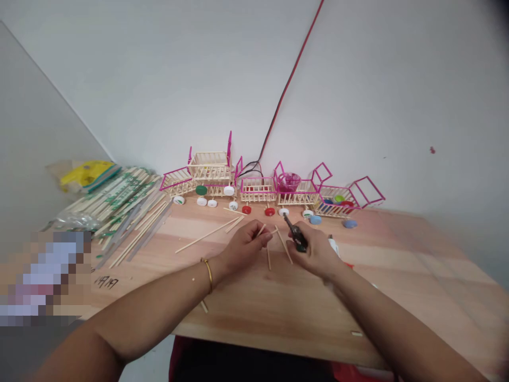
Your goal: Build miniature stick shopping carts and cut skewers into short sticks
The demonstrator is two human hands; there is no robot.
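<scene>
My left hand (249, 241) is closed, pinching short pieces of wooden stick (261, 229) between thumb and fingers. My right hand (314, 246) wraps round dark-handled pliers or cutters (296, 233), their tip pointing up and away toward a white bottle-cap wheel. Loose cut sticks (283, 244) lie on the table between and below the hands. A longer stick (209, 234) rests to the left of my left hand. Behind the hands stands a row of small stick-built carts (258, 191) with pink frames and bottle-cap wheels.
Paper-wrapped chopsticks (119, 199) and bare sticks (139, 239) pile up at the left, beside a yellow packet (85, 174). A pink cup (289, 183) sits in one cart. A white tube or bottle (333, 245) lies partly hidden behind my right hand. A red cable (290, 79) runs down the wall.
</scene>
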